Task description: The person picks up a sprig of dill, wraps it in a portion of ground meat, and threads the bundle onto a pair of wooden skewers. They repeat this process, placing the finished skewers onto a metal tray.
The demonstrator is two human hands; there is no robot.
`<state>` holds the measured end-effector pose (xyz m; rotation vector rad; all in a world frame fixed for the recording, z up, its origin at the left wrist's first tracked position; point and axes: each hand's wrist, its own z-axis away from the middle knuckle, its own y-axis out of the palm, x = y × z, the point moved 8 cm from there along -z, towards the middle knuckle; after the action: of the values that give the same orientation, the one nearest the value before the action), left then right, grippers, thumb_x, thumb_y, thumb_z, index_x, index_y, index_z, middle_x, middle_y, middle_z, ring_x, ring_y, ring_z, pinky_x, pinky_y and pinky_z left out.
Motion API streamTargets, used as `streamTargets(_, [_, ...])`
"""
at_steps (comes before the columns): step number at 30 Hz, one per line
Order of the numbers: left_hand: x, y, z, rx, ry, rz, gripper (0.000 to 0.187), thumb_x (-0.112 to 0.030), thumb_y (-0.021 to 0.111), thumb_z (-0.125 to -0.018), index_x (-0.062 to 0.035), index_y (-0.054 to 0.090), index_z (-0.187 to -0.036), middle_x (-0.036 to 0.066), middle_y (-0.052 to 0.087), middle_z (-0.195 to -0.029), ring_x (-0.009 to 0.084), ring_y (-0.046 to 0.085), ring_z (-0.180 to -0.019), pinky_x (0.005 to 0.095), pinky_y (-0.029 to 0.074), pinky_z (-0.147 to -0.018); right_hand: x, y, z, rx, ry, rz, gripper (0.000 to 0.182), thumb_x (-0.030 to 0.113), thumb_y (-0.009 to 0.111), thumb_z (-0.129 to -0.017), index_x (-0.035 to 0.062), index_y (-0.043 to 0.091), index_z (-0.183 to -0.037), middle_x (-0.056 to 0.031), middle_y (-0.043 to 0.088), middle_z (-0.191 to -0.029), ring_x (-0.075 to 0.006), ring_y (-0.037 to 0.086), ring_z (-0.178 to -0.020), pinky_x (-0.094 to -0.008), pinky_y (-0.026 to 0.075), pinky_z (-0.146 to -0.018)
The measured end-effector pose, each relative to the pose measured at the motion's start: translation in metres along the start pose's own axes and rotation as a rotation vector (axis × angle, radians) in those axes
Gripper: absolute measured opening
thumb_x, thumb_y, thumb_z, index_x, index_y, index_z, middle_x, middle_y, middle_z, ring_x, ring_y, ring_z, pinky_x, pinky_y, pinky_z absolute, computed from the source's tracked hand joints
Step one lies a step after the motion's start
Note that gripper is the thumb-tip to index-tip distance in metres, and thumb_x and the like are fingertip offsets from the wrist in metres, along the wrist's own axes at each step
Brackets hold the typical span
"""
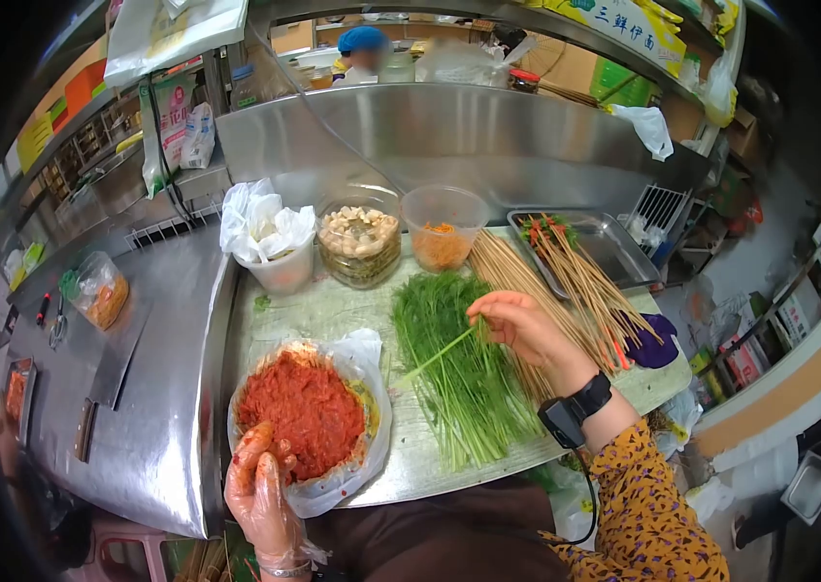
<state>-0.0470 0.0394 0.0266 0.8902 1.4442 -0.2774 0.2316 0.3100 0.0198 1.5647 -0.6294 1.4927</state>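
Observation:
My right hand (519,325) pinches a green herb sprig (442,355), like dill or fennel, by its feathery end; its pale stem points down left. Beneath it a thick bunch of the same herb (459,388) lies on the worktop. My left hand (265,495), in a clear plastic glove smeared red, rests at the near left edge of a bag-lined bowl (341,493). Its fingers are bent and slightly apart, with nothing visible in them. Red minced filling (302,412) fills the bowl.
Bamboo skewers (517,310) lie right of the herbs, near a metal tray (614,254) with filled skewers. Behind stand a bagged white tub (275,267), a jar (360,238) and a plastic tub (443,218). A cleaver (112,373) lies on the left steel counter.

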Motion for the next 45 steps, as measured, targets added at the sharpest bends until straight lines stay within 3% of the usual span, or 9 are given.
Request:
streamTargets(12, [-0.004, 0.097, -0.003, 0.565, 0.174, -0.476, 0.034, -0.012, 0.072, -0.076, 0.0032, 0.064, -0.105, 0.001, 0.055, -0.073, 0.0097, 0.054, -0.067, 0.0237, 0.045, -0.061, 0.058, 0.123, 0.042, 0.349, -0.279, 0.524, 0.014, 0.006, 0.072, -0.077, 0.003, 0.064, -0.088, 0.0008, 0.062, -0.073, -0.0048, 0.058, -0.065, -0.0172, 0.043, -0.057])
streamTargets(16, [0.021, 0.118, 0.007, 0.767, -0.055, -0.546, 0.019, -0.015, 0.07, -0.08, 0.0016, 0.066, -0.089, -0.003, 0.055, -0.074, 0.0043, 0.049, -0.067, 0.0217, 0.042, -0.057, 0.058, 0.157, 0.052, 0.452, -0.345, 0.464, 0.015, 0.004, 0.07, -0.078, 0.0017, 0.063, -0.09, -0.0003, 0.063, -0.075, -0.0048, 0.058, -0.067, -0.0199, 0.047, -0.061])
streamTargets(21, [0.017, 0.111, 0.008, 0.667, 0.063, -0.582, 0.021, -0.017, 0.07, -0.08, 0.0007, 0.061, -0.072, 0.008, 0.049, -0.06, 0.0152, 0.047, -0.053, 0.0301, 0.04, -0.051, 0.055, 0.156, 0.048, 0.431, -0.262, 0.453, 0.015, 0.002, 0.071, -0.076, 0.0017, 0.064, -0.089, -0.0013, 0.064, -0.085, -0.0073, 0.06, -0.075, -0.0209, 0.048, -0.064])
streamTargets(28, [0.01, 0.114, 0.015, 0.799, 0.091, -0.604, 0.02, -0.014, 0.064, -0.084, 0.0014, 0.061, -0.071, 0.008, 0.048, -0.059, 0.0156, 0.046, -0.052, 0.0311, 0.038, -0.05, 0.065, 0.172, 0.075, 0.432, -0.899, 1.163, 0.012, 0.003, 0.065, -0.074, 0.0016, 0.062, -0.085, -0.0114, 0.058, -0.078, -0.0298, 0.059, -0.07, -0.0351, 0.049, -0.061])
streamTargets(33, [0.026, 0.103, 0.022, 0.787, -0.252, -0.395, 0.015, -0.013, 0.06, -0.088, -0.0013, 0.069, -0.092, 0.0, 0.05, -0.063, 0.0073, 0.044, -0.057, 0.0251, 0.037, -0.051, 0.072, 0.136, 0.049, 0.004, -1.062, 1.293, 0.008, 0.002, 0.059, -0.072, 0.0041, 0.06, -0.08, -0.0099, 0.054, -0.076, -0.0291, 0.058, -0.07, -0.0365, 0.049, -0.059])
streamTargets(37, [0.033, 0.086, 0.015, 0.638, -0.45, -0.305, 0.015, -0.013, 0.06, -0.088, -0.0011, 0.069, -0.09, 0.0, 0.051, -0.063, 0.007, 0.045, -0.057, 0.0234, 0.038, -0.051, 0.055, 0.115, 0.025, 0.005, -1.151, 1.488, 0.013, 0.005, 0.062, -0.076, 0.0039, 0.066, -0.088, -0.01, 0.06, -0.085, -0.0292, 0.059, -0.072, -0.0333, 0.049, -0.063])
streamTargets(42, [0.023, 0.096, 0.01, 0.731, -0.053, -0.612, 0.015, -0.013, 0.06, -0.088, -0.0001, 0.067, -0.082, 0.001, 0.054, -0.063, 0.0075, 0.048, -0.056, 0.0254, 0.039, -0.051, 0.027, 0.153, 0.034, 0.441, -0.19, 0.625, 0.018, 0.013, 0.071, -0.079, 0.0045, 0.065, -0.094, 0.0009, 0.062, -0.079, -0.0068, 0.053, -0.064, -0.0213, 0.044, -0.057])
streamTargets(43, [0.012, 0.104, 0.012, 0.768, 0.162, -0.748, 0.016, -0.012, 0.06, -0.087, 0.0001, 0.067, -0.08, 0.001, 0.056, -0.064, 0.0077, 0.05, -0.056, 0.0263, 0.04, -0.051, 0.025, 0.156, 0.033, 0.431, -0.191, 0.622, 0.018, 0.013, 0.071, -0.079, 0.0045, 0.065, -0.094, 0.0009, 0.062, -0.079, -0.0068, 0.053, -0.064, -0.0213, 0.044, -0.057])
streamTargets(45, [0.021, 0.098, 0.012, 0.737, 0.077, -0.686, 0.015, -0.012, 0.061, -0.087, 0.001, 0.066, -0.083, 0.003, 0.058, -0.068, 0.0085, 0.053, -0.058, 0.0261, 0.043, -0.052, 0.017, 0.173, 0.039, 0.594, -0.213, 0.595, 0.016, 0.012, 0.071, -0.079, 0.0046, 0.064, -0.092, 0.0022, 0.062, -0.078, -0.0036, 0.054, -0.064, -0.019, 0.043, -0.056])
